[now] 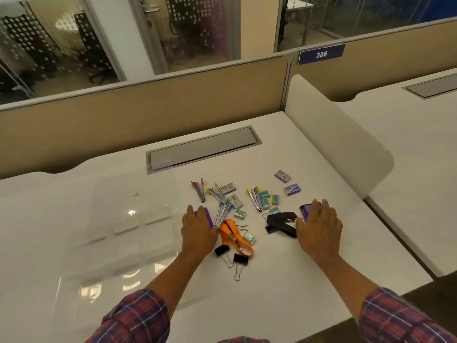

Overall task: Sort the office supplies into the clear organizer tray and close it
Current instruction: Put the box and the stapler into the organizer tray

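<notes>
A clear organizer tray (pixel 118 246) lies open on the white desk at the left, its lid (pixel 138 191) folded back behind it. To its right lies a scatter of supplies: small staplers (pixel 218 195), staple boxes (pixel 265 200), an orange lanyard (pixel 235 235), two black binder clips (pixel 239 259) and a black stapler (pixel 282 222). My left hand (pixel 199 230) lies flat over a purple item (pixel 206 215) at the pile's left side. My right hand (pixel 319 227) lies flat over another purple item (pixel 305 210) at the pile's right side. Both hands have straight fingers.
A grey cable hatch (pixel 202 149) is set into the desk behind the pile. A white rounded divider (pixel 338 144) stands at the right, with a tan partition wall (pixel 138 115) at the back. The desk's front edge (pixel 371 293) runs near my right forearm.
</notes>
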### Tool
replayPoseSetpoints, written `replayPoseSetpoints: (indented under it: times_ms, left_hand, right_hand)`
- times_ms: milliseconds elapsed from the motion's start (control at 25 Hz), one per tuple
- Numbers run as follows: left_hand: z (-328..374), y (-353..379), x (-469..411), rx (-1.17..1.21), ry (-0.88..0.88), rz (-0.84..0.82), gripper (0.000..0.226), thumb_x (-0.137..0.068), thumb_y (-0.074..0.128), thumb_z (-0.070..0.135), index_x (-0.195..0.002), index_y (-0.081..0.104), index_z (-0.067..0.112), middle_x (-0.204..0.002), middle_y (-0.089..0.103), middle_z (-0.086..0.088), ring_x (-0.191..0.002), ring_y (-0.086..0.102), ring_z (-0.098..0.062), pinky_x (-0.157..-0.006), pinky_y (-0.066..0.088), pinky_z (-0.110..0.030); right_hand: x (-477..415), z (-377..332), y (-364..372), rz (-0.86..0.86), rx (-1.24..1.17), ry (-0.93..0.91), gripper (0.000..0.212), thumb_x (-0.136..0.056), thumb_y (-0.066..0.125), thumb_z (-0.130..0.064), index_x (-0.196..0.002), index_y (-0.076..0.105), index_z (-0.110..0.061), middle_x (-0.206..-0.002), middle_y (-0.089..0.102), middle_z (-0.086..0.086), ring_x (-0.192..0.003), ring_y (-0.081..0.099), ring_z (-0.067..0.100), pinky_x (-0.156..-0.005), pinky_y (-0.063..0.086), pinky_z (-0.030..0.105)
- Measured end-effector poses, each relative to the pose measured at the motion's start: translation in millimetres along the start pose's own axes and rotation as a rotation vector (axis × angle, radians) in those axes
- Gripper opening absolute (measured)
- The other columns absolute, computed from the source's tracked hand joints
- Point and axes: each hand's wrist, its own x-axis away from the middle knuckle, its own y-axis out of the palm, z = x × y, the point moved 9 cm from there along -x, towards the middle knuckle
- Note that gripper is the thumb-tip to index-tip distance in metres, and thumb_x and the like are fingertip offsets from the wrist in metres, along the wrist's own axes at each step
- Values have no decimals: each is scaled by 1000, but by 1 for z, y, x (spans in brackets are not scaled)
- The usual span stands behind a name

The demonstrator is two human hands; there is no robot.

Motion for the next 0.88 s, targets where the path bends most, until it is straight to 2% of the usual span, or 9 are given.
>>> replayPoseSetpoints:
  times_ms: [120, 280, 400, 480, 560, 640, 720, 800, 880]
  left_hand:
    - [-6, 4, -1, -6, -89, -26, 87, -89, 75, 46, -155, 29, 13, -163, 27, -14, -146, 35, -34, -110, 49, -45]
    - [-6, 9, -1, -54, -107, -49, 89, -83, 79, 50, -151, 35, 13, -157, 34, -11, -139, 40, -33, -104, 52, -42]
    - [-7, 4, -2, -37, -117, -57, 86, -81, 81, 45, -148, 39, 12, -148, 45, -9, -133, 45, -31, -97, 52, -37]
    - [-7, 1, -2, 21, -129, -59, 77, -82, 81, 37, -145, 44, 10, -140, 54, -9, -129, 52, -29, -98, 53, -36]
    - [-7, -9, 0, 158, -142, -12, 61, -89, 74, 22, -142, 49, 7, -132, 63, -12, -120, 61, -29, -97, 56, -36]
    - [-13, -23, 4, 303, -173, 74, 48, -96, 60, 7, -143, 51, 3, -130, 65, -18, -115, 65, -33, -92, 56, -37]
    - [-20, -35, 10, 402, -201, 144, 45, -98, 53, 1, -143, 52, 3, -135, 63, -22, -120, 62, -37, -95, 54, -41]
    - [-24, -42, 16, 531, -238, 183, 45, -100, 51, 1, -145, 53, 6, -141, 60, -20, -126, 58, -39, -97, 55, -48]
    - [-25, -45, 21, 706, -278, 203, 45, -102, 49, 6, -146, 53, 13, -142, 59, -16, -126, 58, -37, -92, 59, -50]
  right_hand:
    - [-1, 15, 4, -80, 51, 56, 72, -91, 63, -47, -145, 38, -8, -149, 40, 24, -127, 45, 43, -96, 46, 54]
    - [0, 22, 12, -126, 64, 57, 65, -95, 58, -49, -143, 40, -10, -135, 51, 20, -116, 52, 36, -90, 50, 47]
    - [-8, 25, 13, -194, 41, 70, 65, -93, 61, -49, -141, 41, -11, -127, 54, 17, -110, 52, 32, -85, 52, 41]
    - [-13, 28, 14, -239, -60, 91, 66, -86, 68, -50, -135, 45, -11, -120, 57, 15, -106, 53, 31, -80, 53, 39]
    - [-18, 35, 9, -246, -258, 156, 66, -80, 76, -49, -128, 52, -10, -115, 61, 12, -104, 56, 31, -77, 55, 39]
    - [-22, 45, 2, -235, -548, 306, 59, -80, 78, -46, -123, 59, -11, -112, 66, 8, -100, 61, 29, -79, 59, 42]
    - [-18, 53, -1, -216, -905, 526, 40, -85, 72, -44, -112, 67, -14, -103, 70, 10, -88, 65, 27, -74, 60, 43]
    - [-9, 45, 4, -296, -1346, 708, 26, -91, 60, -40, -104, 69, -19, -102, 71, 14, -88, 66, 29, -69, 57, 41]
    - [-1, 20, 6, -455, -1692, 704, 36, -94, 49, -38, -118, 67, -18, -113, 73, 20, -98, 67, 35, -76, 53, 43]
